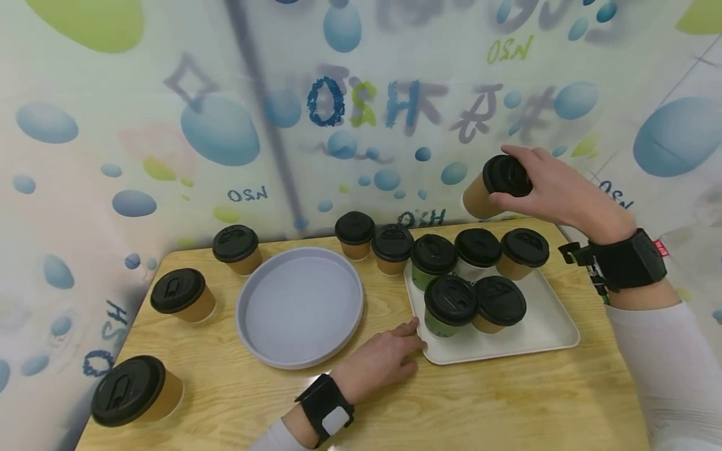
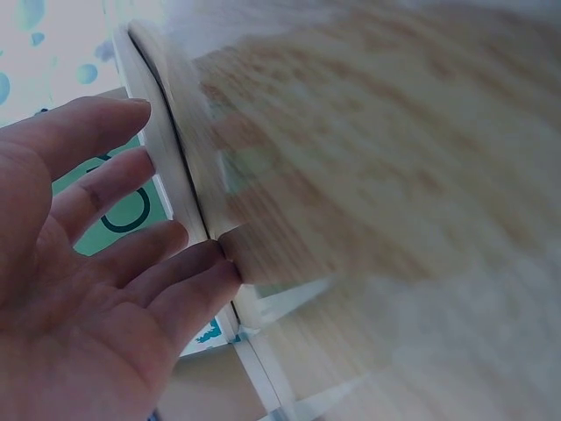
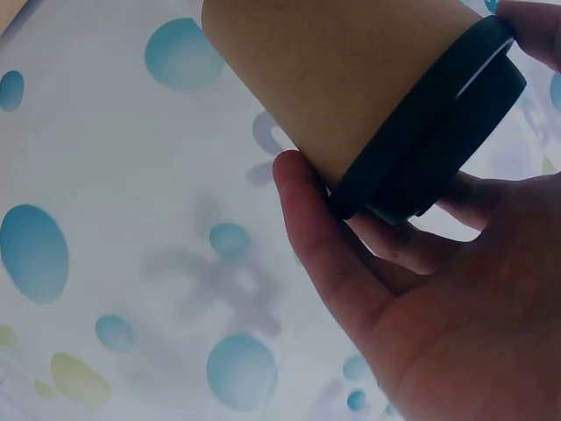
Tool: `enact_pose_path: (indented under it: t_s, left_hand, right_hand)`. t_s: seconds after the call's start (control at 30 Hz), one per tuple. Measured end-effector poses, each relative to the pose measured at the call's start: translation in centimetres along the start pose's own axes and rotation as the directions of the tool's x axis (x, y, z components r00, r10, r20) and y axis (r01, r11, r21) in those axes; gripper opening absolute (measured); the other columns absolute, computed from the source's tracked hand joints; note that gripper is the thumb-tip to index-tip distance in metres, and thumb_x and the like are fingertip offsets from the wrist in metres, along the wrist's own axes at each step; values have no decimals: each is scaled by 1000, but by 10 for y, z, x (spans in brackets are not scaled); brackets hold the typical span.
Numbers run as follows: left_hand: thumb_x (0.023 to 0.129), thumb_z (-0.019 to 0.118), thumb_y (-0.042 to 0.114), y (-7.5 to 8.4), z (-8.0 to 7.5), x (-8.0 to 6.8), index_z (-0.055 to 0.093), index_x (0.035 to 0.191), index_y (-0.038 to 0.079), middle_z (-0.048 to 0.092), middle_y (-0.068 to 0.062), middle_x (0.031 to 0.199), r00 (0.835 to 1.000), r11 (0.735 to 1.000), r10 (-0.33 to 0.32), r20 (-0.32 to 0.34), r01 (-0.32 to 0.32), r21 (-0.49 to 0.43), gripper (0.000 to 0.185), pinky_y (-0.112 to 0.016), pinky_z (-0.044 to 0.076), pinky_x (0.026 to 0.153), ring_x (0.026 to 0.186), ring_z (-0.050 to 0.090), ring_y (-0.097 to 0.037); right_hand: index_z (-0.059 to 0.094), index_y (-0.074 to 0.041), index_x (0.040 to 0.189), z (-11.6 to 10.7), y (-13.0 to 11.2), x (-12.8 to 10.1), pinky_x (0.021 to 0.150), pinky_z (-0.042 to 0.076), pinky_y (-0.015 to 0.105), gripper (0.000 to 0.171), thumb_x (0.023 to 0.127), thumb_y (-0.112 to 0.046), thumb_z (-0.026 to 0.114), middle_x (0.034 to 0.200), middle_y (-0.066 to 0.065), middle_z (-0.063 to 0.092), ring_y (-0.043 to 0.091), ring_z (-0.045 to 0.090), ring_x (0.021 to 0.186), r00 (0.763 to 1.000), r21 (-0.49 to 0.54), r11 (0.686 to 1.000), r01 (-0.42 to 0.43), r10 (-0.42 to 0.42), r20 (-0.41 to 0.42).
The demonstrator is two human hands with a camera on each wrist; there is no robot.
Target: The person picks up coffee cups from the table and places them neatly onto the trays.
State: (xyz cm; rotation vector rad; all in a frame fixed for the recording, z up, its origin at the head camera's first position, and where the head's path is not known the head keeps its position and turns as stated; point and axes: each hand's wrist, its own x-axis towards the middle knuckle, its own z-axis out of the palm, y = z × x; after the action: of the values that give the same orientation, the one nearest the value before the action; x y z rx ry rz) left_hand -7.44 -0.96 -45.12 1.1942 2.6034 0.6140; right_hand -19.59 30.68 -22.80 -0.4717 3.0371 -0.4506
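My right hand (image 1: pixel 555 188) grips a brown paper cup (image 1: pixel 478 199) by its black lid and holds it tilted in the air, above the back of the white tray (image 1: pixel 541 332). In the right wrist view, the thumb and fingers go round the lid (image 3: pixel 429 123). My left hand (image 1: pixel 383 357) lies low by the tray's left edge, fingers stretched out and fingertips at the rim. The left wrist view shows its palm and loosely spread fingers. Several lidded cups stand on the tray, among them a green cup (image 1: pixel 437 326) and a brown cup (image 1: pixel 487 326).
A round grey-lilac tray (image 1: pixel 301 307) sits left of the white one. Behind it stand brown lidded cups (image 1: pixel 355 249), and more are along the table's left side, such as the near-left cup (image 1: pixel 169 391). A patterned curtain (image 1: pixel 361 156) hangs directly behind the wooden table (image 1: pixel 451 401).
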Motion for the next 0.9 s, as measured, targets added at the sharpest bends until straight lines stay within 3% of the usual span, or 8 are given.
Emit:
enact_pose_path:
  t_s: [0.27,0.47,0.63,0.9]
  left_hand:
    - [98,70,16,-3,1,-3,70,131,16,48,-15,156,1000,1000,-6,-9,5,-10,33,-33,48,107,138,53,-21]
    - [97,70,15,-4,1,-3,71,130,16,48,-15,156,1000,1000,-15,-9,15,-4,33,-32,49,105,138,53,-20]
    - [97,70,16,-5,1,-2,70,132,17,47,-13,157,1000,1000,-26,6,26,-8,34,-34,48,107,140,51,-20]
    - [97,70,16,-3,2,-1,70,132,16,48,-15,156,1000,1000,-15,8,15,-15,34,-35,48,108,140,51,-22]
  right_hand:
    - [13,-2,165,8,12,-27,96,37,72,100,95,-48,69,156,36,32,59,42,129,991,100,994,-40,52,-122]
    - [24,2,161,17,22,-50,91,39,69,90,95,-38,71,151,35,37,55,44,126,980,125,992,1,24,-199]
    - [27,1,160,24,27,-70,88,39,71,88,94,-36,71,149,37,38,57,43,125,967,107,994,-20,46,-251]
    - [27,-2,162,38,42,-102,94,34,76,86,96,-36,70,152,39,35,62,38,128,938,91,991,-101,125,-322]
